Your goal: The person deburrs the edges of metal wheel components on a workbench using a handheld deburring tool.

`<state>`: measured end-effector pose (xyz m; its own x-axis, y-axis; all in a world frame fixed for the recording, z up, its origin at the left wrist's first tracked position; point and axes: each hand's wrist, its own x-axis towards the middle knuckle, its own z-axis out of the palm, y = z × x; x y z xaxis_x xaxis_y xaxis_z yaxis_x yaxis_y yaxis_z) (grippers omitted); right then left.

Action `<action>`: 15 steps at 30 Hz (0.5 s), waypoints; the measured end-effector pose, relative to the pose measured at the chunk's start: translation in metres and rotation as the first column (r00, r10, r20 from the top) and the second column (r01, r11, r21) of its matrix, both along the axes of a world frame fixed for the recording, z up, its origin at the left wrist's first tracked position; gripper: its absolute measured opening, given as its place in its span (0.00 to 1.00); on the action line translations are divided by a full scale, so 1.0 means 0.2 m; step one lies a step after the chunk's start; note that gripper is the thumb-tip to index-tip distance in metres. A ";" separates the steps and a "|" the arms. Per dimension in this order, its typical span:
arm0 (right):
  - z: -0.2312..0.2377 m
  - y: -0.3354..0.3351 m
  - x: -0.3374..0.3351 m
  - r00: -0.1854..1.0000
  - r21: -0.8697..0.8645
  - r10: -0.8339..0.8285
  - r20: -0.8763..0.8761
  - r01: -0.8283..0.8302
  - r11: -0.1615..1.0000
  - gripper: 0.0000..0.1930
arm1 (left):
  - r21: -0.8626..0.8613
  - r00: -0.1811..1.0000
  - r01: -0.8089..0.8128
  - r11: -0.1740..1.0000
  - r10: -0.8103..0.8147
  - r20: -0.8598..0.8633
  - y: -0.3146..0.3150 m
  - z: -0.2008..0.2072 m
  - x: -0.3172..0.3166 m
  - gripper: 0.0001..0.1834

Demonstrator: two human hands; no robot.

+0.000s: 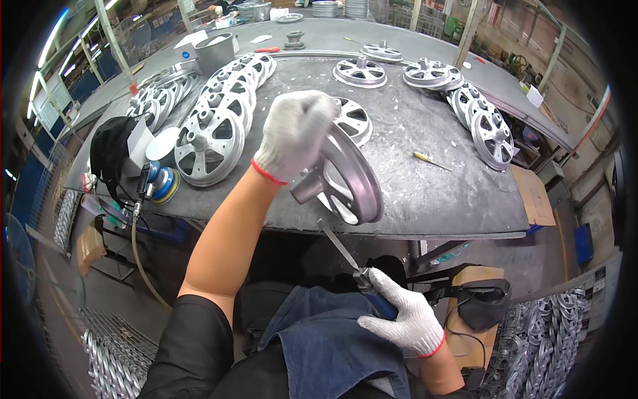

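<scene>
My left hand (296,133), in a white knitted glove with a red cuff, grips the upper rim of a grey metal spoked wheel (369,179). The wheel is tilted on edge above the front of the table, its hub pointing left. My right hand (405,316), gloved the same way, is closed around the blue handle of a hand tool with a long narrow metal blade (339,245). Its tip lies just below the wheel, apart from it; the tool's exact kind is unclear. Behind the held wheel, another spoked wheel (352,122) lies flat, partly hidden.
Leaning rows of wheels line the table's left (209,143) and right (492,136). A blue disc sander (159,183) with a hose sits at the left edge beside a black bag (109,149). A yellow-handled tool (432,161) lies right of centre. A metal bucket (216,53) stands behind.
</scene>
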<state>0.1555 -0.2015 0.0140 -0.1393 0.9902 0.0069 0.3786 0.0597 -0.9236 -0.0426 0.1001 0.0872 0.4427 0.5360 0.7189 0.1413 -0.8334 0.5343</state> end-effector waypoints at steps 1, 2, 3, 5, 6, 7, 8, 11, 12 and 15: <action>-0.01 -0.02 0.01 1.000 0.016 0.014 -0.020 -0.014 1.000 0.44 | -0.226 0.983 0.062 0.972 -0.020 0.182 0.03 -0.03 -0.02 0.20; -0.01 -0.03 0.00 0.999 0.032 0.028 -0.040 -0.027 0.999 0.44 | -0.172 0.986 0.069 0.983 -0.041 0.159 0.11 -0.10 -0.04 0.25; -0.01 -0.04 0.00 0.999 0.031 0.031 -0.040 -0.029 0.999 0.44 | -0.173 0.986 0.066 0.983 -0.039 0.159 0.16 -0.15 -0.05 0.25; 0.00 -0.04 0.01 1.000 0.016 0.010 0.004 -0.010 1.000 0.44 | -0.125 0.949 0.186 0.974 -0.145 0.281 0.23 -0.20 -0.03 0.25; -0.01 -0.04 0.01 1.000 0.016 0.006 0.004 -0.006 1.000 0.44 | -0.218 0.940 0.180 0.959 -0.102 0.326 0.21 -0.21 -0.02 0.25; -0.02 -0.04 0.01 0.999 0.066 -0.003 -0.033 0.005 0.998 0.45 | -0.218 0.940 0.181 0.959 -0.103 0.325 0.22 -0.21 -0.01 0.25; -0.03 -0.04 0.02 0.998 0.116 -0.008 -0.070 0.016 0.993 0.45 | -0.249 0.942 0.192 0.949 -0.107 0.317 0.24 -0.22 -0.01 0.26; -0.06 -0.07 0.03 0.995 0.195 -0.077 -0.061 0.088 0.977 0.45 | -0.264 0.967 0.157 0.952 -0.095 0.235 0.28 -0.22 -0.05 0.24; -0.05 -0.06 0.02 0.990 0.168 -0.109 -0.088 0.123 0.978 0.46 | -0.246 0.984 0.116 0.962 -0.079 0.158 0.28 -0.22 -0.05 0.22; -0.06 -0.03 0.00 0.982 0.141 -0.187 0.009 0.183 0.973 0.46 | -0.391 0.996 -0.083 0.917 0.092 0.004 0.16 -0.10 -0.05 0.21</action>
